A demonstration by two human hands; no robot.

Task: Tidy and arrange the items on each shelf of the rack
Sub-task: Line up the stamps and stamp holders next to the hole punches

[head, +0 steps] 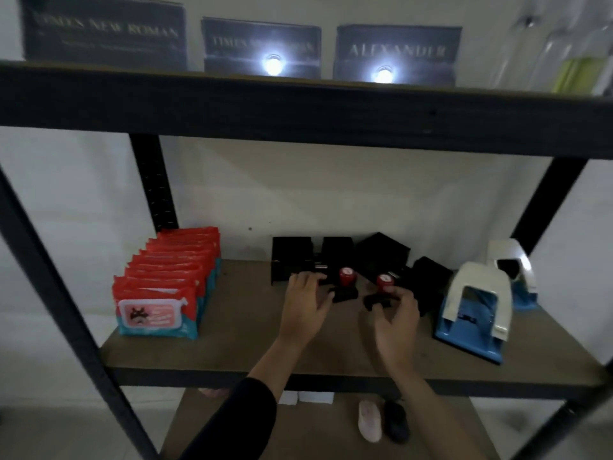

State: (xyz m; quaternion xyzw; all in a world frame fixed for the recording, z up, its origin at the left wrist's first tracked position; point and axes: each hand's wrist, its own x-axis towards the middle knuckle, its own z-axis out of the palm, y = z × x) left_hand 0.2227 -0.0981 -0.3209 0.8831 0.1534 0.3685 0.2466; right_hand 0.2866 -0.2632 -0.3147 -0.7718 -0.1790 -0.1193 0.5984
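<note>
On the middle shelf [232, 346], two stamps [345, 283] stand side by side at the centre. Left of them sits a row of wipe packs [166, 287] running front to back. Behind them, boxes [331, 257] line the wall. Right of them stand two hole punches [474, 310], one behind the other. On the shelf above stand three signs [262, 48].
</note>
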